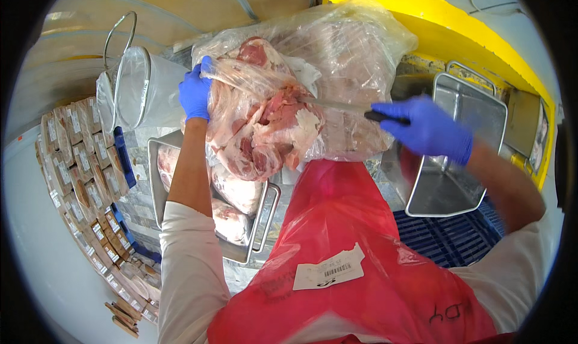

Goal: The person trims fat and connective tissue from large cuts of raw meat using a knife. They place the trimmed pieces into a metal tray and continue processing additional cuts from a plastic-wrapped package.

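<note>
A large piece of raw meat (pixel 259 127), pink with pale fat, lies in front of me, partly covered by clear plastic wrap (pixel 361 61). My left hand (pixel 196 91), in a blue glove, is closed on the wrap at the meat's left edge. From the right comes my right hand (pixel 430 127), also gloved in blue, wrapped round the black handle of a knife (pixel 343 105). Its thin blade points left, with the tip at the upper part of the meat. Whether the tip cuts into the meat or only touches it, I cannot tell.
Below my left forearm, a metal tub (pixel 265 223) holds more raw meat. Another metal tub (pixel 445 190) stands to the right, by a blue pallet (pixel 445 238). A metal hoop (pixel 146 85) with a clear bag is at the left. Cardboard boxes (pixel 81 157) are stacked far left; a yellow frame (pixel 475 25) curves behind.
</note>
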`<act>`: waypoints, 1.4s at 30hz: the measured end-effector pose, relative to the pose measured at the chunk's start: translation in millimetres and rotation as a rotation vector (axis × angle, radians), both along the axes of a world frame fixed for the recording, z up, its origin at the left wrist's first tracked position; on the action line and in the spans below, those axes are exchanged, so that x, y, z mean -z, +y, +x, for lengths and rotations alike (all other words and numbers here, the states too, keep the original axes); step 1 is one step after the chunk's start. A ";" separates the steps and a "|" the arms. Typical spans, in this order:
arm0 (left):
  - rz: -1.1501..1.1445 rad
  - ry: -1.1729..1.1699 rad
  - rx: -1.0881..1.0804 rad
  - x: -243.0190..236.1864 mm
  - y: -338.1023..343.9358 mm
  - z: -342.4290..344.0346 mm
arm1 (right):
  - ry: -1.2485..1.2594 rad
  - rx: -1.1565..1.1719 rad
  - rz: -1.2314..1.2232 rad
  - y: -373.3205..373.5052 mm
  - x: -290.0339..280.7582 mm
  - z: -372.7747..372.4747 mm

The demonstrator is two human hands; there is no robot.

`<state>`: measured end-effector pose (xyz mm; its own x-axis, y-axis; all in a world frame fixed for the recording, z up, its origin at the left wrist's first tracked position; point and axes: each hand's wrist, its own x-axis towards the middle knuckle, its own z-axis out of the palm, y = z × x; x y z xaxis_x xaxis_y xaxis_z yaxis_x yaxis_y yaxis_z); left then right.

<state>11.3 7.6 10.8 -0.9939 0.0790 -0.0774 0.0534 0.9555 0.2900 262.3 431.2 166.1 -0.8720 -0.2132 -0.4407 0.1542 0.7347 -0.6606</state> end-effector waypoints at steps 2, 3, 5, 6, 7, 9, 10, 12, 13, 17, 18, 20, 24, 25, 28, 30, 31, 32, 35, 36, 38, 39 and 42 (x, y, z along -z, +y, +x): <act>-0.043 -0.024 -0.076 2.2 -5.3 3.3 | -0.067 0.180 0.044 -27.1 11.7 43.4; -0.020 -0.015 -0.065 5.3 1.4 3.3 | -0.149 0.308 0.043 -42.9 18.1 63.1; -0.011 0.020 -0.035 0.4 10.3 -1.3 | 0.063 0.484 -0.042 -70.4 58.0 97.2; -0.027 0.004 -0.020 1.0 4.5 -0.7 | 0.155 0.573 -0.090 -85.9 73.9 115.3; -0.032 -0.003 -0.016 1.2 1.0 -3.0 | 0.169 0.589 -0.090 -93.5 82.3 124.4; -0.059 -0.025 -0.034 -1.9 1.8 -7.1 | 0.212 0.635 -0.093 -108.6 98.3 135.7; -0.085 -0.044 -0.060 -4.9 4.0 -5.8 | 0.230 0.672 -0.113 -117.1 109.2 141.2; -0.101 -0.077 -0.093 -7.3 4.6 -7.5 | 0.260 0.686 -0.087 -126.4 123.3 148.0; -0.092 -0.091 -0.102 -6.7 2.4 -9.0 | 0.275 0.694 -0.072 -130.4 127.1 151.1; -0.096 -0.130 -0.087 -6.0 2.6 -14.8 | 0.324 0.764 -0.181 -150.1 136.9 159.8; -0.081 -0.135 -0.091 -7.7 4.7 -14.3 | 0.338 0.775 -0.210 -156.3 144.9 163.4; -0.050 -0.144 -0.101 -10.8 8.9 -13.8 | 0.339 0.834 -0.275 -174.6 157.5 167.3; -0.027 -0.123 -0.120 -2.7 -6.0 -14.4 | 0.277 0.961 -0.444 -207.2 161.7 152.4; 0.006 -0.133 -0.115 -4.0 -3.1 -13.4 | 0.254 0.988 -0.480 -209.4 161.6 152.1; 0.037 -0.128 -0.080 -3.6 -1.9 -14.1 | 0.212 1.025 -0.714 -205.3 162.2 155.4; 0.030 -0.099 -0.068 0.7 -4.4 -15.6 | 0.034 1.017 -0.774 -185.1 141.6 164.3; 0.023 -0.080 -0.075 4.5 -7.8 -14.9 | -0.056 1.006 -0.799 -170.8 125.8 169.2; 0.018 -0.063 -0.084 6.7 -9.9 -13.4 | -0.054 0.952 -0.708 -155.3 114.5 176.1; 0.042 -0.112 -0.109 -6.2 2.2 -3.2 | 0.025 0.790 -0.451 -110.5 75.3 184.3; 0.032 -0.086 -0.106 -6.6 2.1 -2.6 | 0.103 0.725 -0.389 -97.0 58.0 178.5; 0.007 -0.041 -0.101 -2.0 0.5 -1.8 | 0.132 0.601 -0.253 -76.6 22.6 160.3; -0.001 -0.042 -0.101 -2.5 3.8 -1.4 | 0.088 0.553 -0.173 -66.6 3.8 149.3; -0.025 -0.049 -0.098 -9.0 9.9 2.9 | 0.116 0.348 0.033 -46.0 -26.4 114.7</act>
<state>14.3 17.6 19.7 -0.9917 -0.0211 -0.1271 -0.0546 0.9624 0.2661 377.0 385.3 192.5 -0.9343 0.1174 -0.3366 0.3242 0.6723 -0.6655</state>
